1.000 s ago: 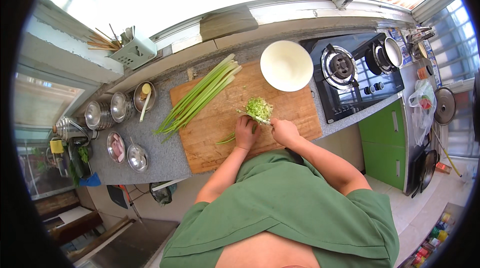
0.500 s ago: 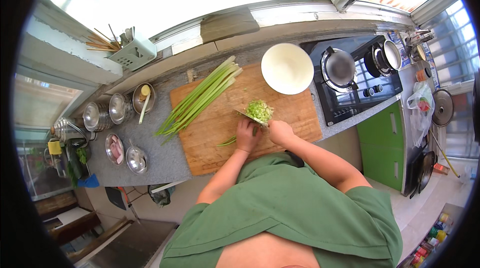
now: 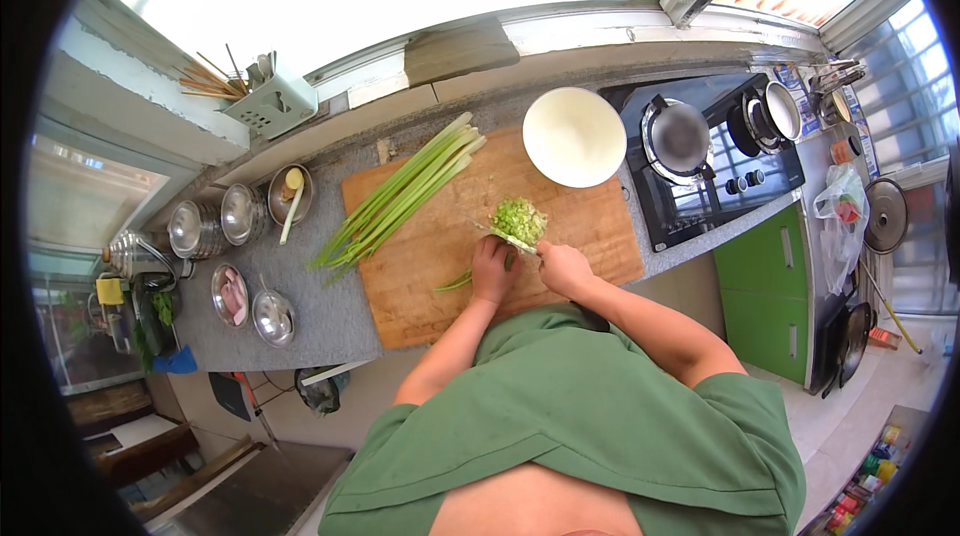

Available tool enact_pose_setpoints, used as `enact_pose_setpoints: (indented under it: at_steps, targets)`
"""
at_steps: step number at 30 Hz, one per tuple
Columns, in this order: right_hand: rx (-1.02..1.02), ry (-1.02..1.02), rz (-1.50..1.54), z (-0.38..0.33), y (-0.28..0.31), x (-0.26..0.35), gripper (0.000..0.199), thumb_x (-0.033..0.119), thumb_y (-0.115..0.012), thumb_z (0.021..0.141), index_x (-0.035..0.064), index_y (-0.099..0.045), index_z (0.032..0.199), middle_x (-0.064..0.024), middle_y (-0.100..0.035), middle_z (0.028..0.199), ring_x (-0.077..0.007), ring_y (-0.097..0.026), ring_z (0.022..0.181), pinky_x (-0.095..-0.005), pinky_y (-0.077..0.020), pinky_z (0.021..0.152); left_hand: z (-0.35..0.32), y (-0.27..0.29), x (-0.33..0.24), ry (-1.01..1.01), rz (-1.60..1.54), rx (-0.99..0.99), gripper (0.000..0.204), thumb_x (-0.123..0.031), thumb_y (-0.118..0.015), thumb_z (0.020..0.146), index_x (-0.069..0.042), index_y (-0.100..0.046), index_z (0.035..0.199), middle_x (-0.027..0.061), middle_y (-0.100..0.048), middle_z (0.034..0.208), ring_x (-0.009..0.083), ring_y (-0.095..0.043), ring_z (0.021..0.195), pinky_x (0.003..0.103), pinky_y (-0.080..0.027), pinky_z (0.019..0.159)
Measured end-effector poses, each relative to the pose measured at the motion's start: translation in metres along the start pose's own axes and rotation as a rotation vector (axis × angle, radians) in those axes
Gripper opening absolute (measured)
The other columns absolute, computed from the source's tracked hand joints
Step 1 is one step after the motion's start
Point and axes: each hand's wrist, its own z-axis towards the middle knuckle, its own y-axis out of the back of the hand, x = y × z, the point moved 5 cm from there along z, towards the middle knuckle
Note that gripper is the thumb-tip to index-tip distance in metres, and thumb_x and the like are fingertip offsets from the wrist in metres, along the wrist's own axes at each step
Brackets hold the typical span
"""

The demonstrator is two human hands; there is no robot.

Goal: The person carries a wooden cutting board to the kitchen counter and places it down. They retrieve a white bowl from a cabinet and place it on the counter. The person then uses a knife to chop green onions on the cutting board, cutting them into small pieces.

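On the wooden cutting board (image 3: 420,311), my right hand (image 3: 563,270) is closed round the handle of a kitchen knife (image 3: 507,237). Its blade lies against a pile of finely chopped green celery (image 3: 520,217). Just left of the blade, my left hand (image 3: 492,274) presses with curled fingers on celery stalks, mostly hidden beneath it; their thin green ends (image 3: 455,282) stick out at its left. A bundle of long celery stalks (image 3: 408,194) lies slantwise over the board's upper left, its lower ends reaching past the edge.
A white bowl (image 3: 574,138) stands at the board's far right corner, beside a black gas stove (image 3: 660,204). Metal bowls, one with pinkish meat (image 3: 233,296), and a pan with a peeler-like tool (image 3: 291,206) sit on the left counter. A utensil holder (image 3: 272,108) stands behind.
The knife blade has shifted slightly at the edge of the chopped pile, and its angle differs a little. Both hands stay in nearly the same place.
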Motion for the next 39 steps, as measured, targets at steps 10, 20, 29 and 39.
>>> enact_pose_setpoints:
  at_steps: [10,20,29,39]
  targets:
    - [0.083,-0.068,-0.037,0.018,-0.016,-0.004,0.02,0.008,-0.053,0.08,0.0062,-0.064,0.097,-0.0243,-0.067,0.088,-0.0421,-0.064,0.088,-0.0519,-0.0506,0.077,0.002,0.0,-0.005,-0.01,0.03,0.0,0.013,-0.009,-0.071,0.068,-0.008,-0.062,0.077,0.011,-0.057,0.089,0.0326,-0.055,0.088,0.042,-0.048,0.076]
    - [-0.061,-0.014,0.077,0.006,-0.014,-0.012,0.023,0.013,-0.055,0.081,0.009,-0.064,0.102,-0.025,-0.066,0.084,-0.0441,-0.063,0.081,-0.0541,-0.0499,0.074,0.003,0.004,-0.005,-0.045,0.088,-0.035,0.015,-0.011,-0.072,0.067,-0.008,-0.062,0.078,0.0103,-0.058,0.09,0.0321,-0.055,0.09,0.043,-0.047,0.076]
    - [0.046,-0.007,0.025,0.004,-0.007,-0.013,0.023,0.01,-0.053,0.08,0.0064,-0.064,0.099,-0.0252,-0.066,0.085,-0.044,-0.064,0.083,-0.0538,-0.0499,0.076,0.0,0.001,-0.001,-0.037,0.057,-0.032,0.015,-0.011,-0.071,0.066,-0.009,-0.061,0.077,0.0097,-0.058,0.089,0.0312,-0.056,0.089,0.043,-0.047,0.076]
    - [-0.056,-0.03,0.063,0.009,-0.017,-0.013,0.021,0.011,-0.056,0.079,0.0071,-0.066,0.097,-0.0242,-0.067,0.086,-0.0431,-0.064,0.084,-0.0529,-0.0503,0.077,0.002,0.003,-0.003,-0.01,0.05,-0.032,0.015,-0.009,-0.073,0.065,-0.007,-0.062,0.074,0.01,-0.058,0.088,0.0306,-0.056,0.085,0.041,-0.049,0.074]
